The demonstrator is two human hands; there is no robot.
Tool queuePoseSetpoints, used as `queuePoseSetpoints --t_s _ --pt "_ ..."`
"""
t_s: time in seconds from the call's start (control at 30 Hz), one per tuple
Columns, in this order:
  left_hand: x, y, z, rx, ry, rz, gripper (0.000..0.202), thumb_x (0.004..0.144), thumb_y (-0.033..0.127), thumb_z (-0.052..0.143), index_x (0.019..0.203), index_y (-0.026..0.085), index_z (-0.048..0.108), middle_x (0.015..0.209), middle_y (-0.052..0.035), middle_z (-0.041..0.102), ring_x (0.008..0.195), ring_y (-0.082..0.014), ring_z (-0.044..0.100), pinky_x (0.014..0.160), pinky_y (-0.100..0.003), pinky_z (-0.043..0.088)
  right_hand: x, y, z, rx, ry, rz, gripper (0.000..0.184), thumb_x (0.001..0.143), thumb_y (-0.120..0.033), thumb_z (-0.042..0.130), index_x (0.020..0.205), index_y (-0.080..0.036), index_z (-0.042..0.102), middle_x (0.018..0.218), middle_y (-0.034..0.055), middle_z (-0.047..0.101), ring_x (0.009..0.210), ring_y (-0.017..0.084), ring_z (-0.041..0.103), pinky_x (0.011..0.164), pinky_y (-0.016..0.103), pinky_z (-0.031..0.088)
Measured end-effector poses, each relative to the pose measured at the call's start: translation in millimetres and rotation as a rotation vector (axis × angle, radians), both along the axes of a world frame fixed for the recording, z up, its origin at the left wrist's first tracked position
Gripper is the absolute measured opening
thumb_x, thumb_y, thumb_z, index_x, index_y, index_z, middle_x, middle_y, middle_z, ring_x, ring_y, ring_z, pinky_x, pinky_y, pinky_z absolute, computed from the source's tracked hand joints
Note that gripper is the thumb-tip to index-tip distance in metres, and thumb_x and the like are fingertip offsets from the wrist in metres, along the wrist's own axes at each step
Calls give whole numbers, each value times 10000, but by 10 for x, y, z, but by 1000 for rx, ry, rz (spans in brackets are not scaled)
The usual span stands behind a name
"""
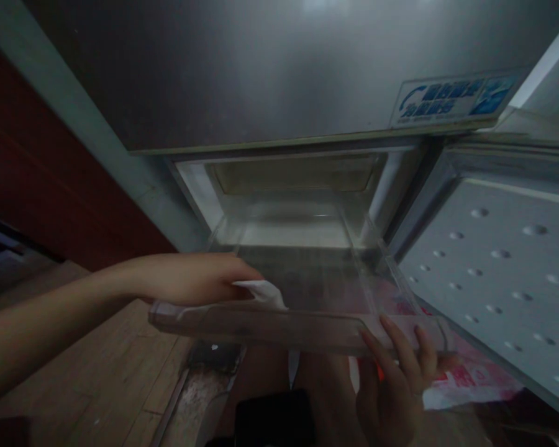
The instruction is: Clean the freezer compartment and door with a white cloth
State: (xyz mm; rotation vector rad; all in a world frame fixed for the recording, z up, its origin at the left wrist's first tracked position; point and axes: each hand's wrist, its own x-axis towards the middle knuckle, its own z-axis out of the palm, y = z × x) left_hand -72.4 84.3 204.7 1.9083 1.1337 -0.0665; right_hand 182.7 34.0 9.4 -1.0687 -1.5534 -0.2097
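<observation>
A clear plastic freezer drawer (270, 326) is pulled out of the lower fridge compartment, its front panel towards me. My left hand (200, 276) reaches in over the left part of the front panel. It is closed on a thin white tissue (263, 293), which pokes out past the fingers against the inside of the panel; most of the fingers are hidden. At the right end of the panel, my right hand (395, 379) grips the drawer, with fingertips on the front and the thumb side lower down. No contents show in the drawer.
The open freezer door (507, 267) stands on the right. Above is the shut upper fridge door (279, 68) with a blue-and-white sticker (459, 98). A pink-and-white plastic bag (470, 375) lies on the floor beneath the drawer's right side. A red-brown panel (51, 167) stands left.
</observation>
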Motion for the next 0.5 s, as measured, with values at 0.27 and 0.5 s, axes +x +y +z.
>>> queuePoseSetpoints --t_s 0.27,0.5 --pt "822 236 -214 254 -85 -187 184 909 136 484 839 162 652 849 -23 714 789 -152 626 709 -221 428 72 9 -46 -2 -55 34 240 935 -181 486 1098 -248 648 1309 54 608 1438 298 335 1158 642 201" --pt "705 158 -432 249 -250 -114 179 946 194 453 929 161 628 928 -39 717 857 -166 631 767 -245 443 74 16 -37 19 -68 26 217 925 -163 520 1080 -244 649 1326 42 604 1436 285 343 1178 621 164"
